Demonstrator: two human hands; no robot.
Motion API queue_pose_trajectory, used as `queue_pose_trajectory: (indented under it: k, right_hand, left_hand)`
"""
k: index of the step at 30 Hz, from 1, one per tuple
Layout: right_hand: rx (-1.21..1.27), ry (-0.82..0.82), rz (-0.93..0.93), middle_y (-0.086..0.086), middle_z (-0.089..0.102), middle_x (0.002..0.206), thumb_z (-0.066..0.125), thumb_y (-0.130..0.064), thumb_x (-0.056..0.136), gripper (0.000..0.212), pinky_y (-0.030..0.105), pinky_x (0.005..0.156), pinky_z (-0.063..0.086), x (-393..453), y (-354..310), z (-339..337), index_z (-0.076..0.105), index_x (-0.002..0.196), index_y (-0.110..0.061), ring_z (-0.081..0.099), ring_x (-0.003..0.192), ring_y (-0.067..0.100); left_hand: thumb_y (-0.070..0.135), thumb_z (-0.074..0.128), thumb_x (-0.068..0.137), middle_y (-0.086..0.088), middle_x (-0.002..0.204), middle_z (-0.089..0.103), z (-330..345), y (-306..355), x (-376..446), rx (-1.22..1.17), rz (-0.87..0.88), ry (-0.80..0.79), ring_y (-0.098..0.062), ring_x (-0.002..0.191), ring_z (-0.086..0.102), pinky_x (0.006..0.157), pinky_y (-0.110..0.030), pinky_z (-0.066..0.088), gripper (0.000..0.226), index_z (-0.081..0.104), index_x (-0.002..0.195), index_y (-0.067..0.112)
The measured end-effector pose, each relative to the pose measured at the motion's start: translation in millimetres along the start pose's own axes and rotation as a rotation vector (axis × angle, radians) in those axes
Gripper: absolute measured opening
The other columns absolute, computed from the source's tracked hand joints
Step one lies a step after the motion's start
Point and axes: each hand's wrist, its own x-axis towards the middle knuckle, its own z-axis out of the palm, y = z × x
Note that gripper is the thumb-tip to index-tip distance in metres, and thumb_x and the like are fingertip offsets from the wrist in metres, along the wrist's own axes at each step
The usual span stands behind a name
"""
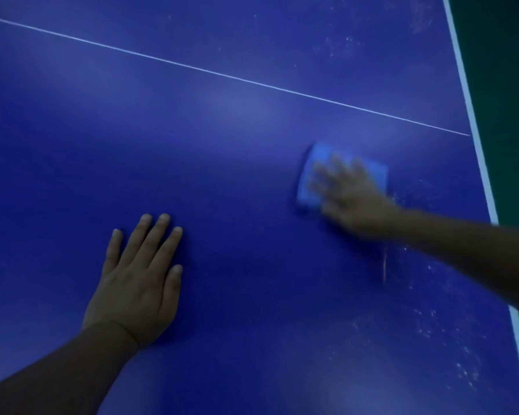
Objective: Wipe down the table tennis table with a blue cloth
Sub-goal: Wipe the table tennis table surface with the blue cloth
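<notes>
My right hand [351,193] presses the blue cloth [309,187] flat near the surface's [222,163] right edge, left hand [138,280] spread flat, bracing. White specks [450,327] nearer me remain; I'd say plenty's left.

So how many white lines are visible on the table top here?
2. A thin centre line runs from the upper left toward the right edge. A wider border stripe follows that right edge, crossed low down by the right forearm. Other edges lie outside the picture.
</notes>
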Motion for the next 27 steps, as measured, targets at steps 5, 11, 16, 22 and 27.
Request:
queue_pose_trajectory:
  k: [5, 11, 16, 22, 27]
  right_hand:
    - [0.178, 0.006, 0.737, -0.002, 0.014, 0.167, 0.019, -0.054, 0.101, 0.058, 0.065, 0.117, 0.009, 32, 19, -9, 0.022, 0.157, -0.038, 0.008, 0.152, 0.035]
    - [0.095, -0.104, -0.306, 0.001, 0.021, 0.164, 0.03, -0.055, 0.103, 0.048, 0.07, 0.112, 0.018, -122, -140, -8, 0.037, 0.149, -0.041, 0.017, 0.149, 0.045]
    - [0.088, 0.017, 0.138, 0.001, 0.025, 0.162, 0.023, -0.056, 0.101, 0.054, 0.071, 0.111, 0.02, -55, -52, 4, 0.024, 0.152, -0.039, 0.024, 0.147, 0.043]
    - [0.139, 0.09, 0.528, 0.002, 0.027, 0.163, 0.026, -0.054, 0.097, 0.06, 0.069, 0.114, 0.018, -60, -98, 3, 0.032, 0.154, -0.035, 0.02, 0.15, 0.039]
    - [0.17, -0.014, -0.007, 0.001, 0.028, 0.163, 0.033, -0.054, 0.103, 0.05, 0.068, 0.115, 0.014, -205, -232, -1, 0.038, 0.151, -0.04, 0.02, 0.149, 0.042]
  left_hand:
    - [0.039, 0.026, 0.101, -0.005, 0.163, 0.023, 1, 0, -1, 0.011, 0.004, 0.01, -0.024, 0.153, 0.012, 0.121, -0.053, 0.005, 0.059, 0.034, 0.153, 0.013]
    - [0.04, 0.026, 0.1, -0.005, 0.163, 0.021, 1, -2, -2, 0.032, 0.006, 0.01, -0.024, 0.153, 0.011, 0.122, -0.052, 0.004, 0.06, 0.033, 0.153, 0.014]
    - [0.043, 0.023, 0.1, -0.002, 0.164, 0.019, 2, -2, 1, 0.019, 0.004, 0.002, -0.021, 0.153, 0.007, 0.122, -0.049, -0.001, 0.061, 0.031, 0.154, 0.016]
    - [0.046, 0.021, 0.097, -0.003, 0.164, 0.022, -2, 4, 1, -0.02, -0.031, 0.012, -0.02, 0.153, 0.007, 0.123, -0.049, -0.001, 0.065, 0.034, 0.154, 0.017]
    - [0.047, 0.019, 0.096, -0.006, 0.163, 0.026, -2, 5, -3, -0.01, -0.027, 0.031, -0.024, 0.152, 0.011, 0.122, -0.051, 0.003, 0.067, 0.036, 0.153, 0.015]
